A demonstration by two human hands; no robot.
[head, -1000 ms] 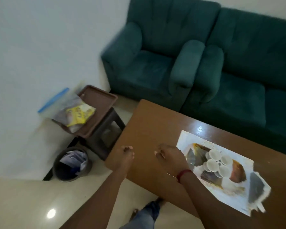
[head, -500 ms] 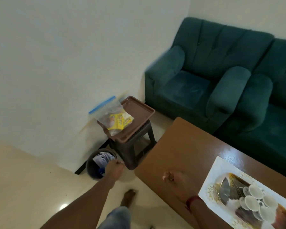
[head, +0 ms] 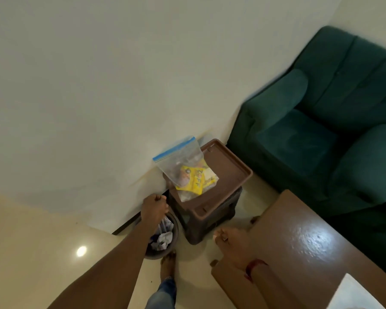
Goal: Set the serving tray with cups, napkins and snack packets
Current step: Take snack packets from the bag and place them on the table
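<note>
Lying on a brown tray (head: 230,166), clear blue-zipped bag (head: 183,162) with yellow packets (head: 195,178), left hand (head: 154,208) fisted at seven o'clock of it, right hand (head: 231,245) curled, grip unclear.

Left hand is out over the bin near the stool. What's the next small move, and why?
Probably carry the left hand up and right to the zip bag on the brown tray. The bag holds yellow snack packets, and the hand hovers closed just short of it.
</note>
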